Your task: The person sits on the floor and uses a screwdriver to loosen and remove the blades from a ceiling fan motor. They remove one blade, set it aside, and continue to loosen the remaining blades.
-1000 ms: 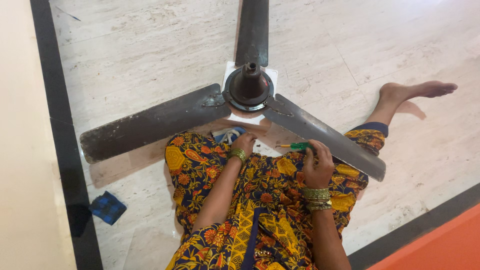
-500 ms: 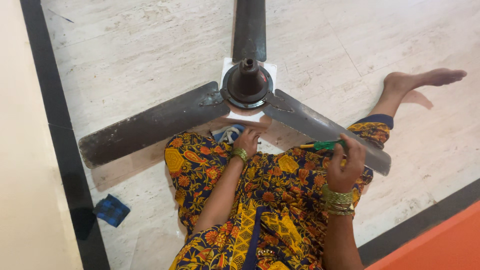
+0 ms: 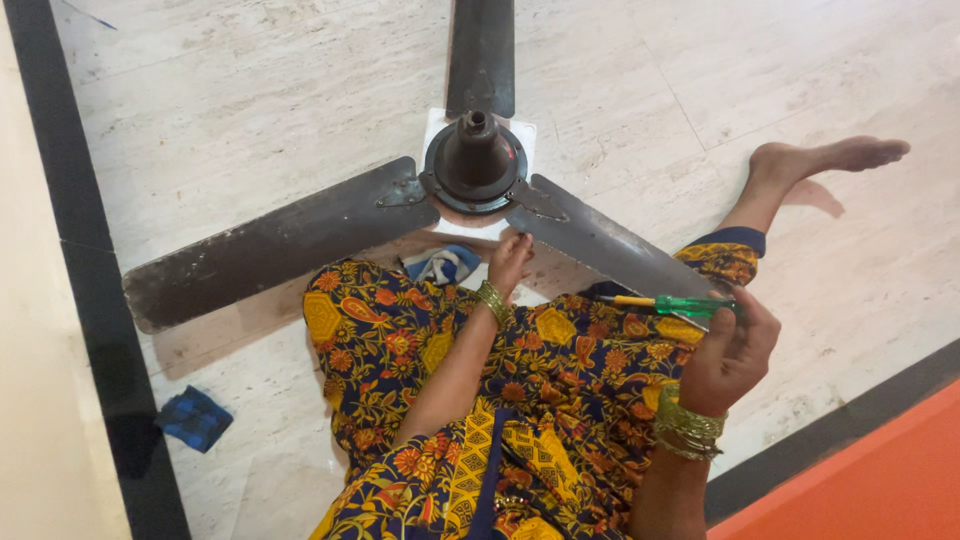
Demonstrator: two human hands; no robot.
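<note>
Screwdriver lifted, other hand at the fan hub

Right hand closed round the screwdriver, tip pointing left above the lap; left hand open, fingertips touching the white pad under the fan (holding nothing). Risk, I'd say: the blade beside the knee could swing, or the tool slip onto the leg

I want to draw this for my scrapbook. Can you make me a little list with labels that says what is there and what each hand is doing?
Place: pale stone floor with a dark border
Main thing: ceiling fan lying on the floor, three dark dusty blades
Under the fan: white sheet
Left hand: fingers touching the fan's near edge
Right hand: holding a screwdriver with a green and yellow handle
By the knee: crumpled blue and white cloth
Farther off: small blue cloth on the floor
</note>
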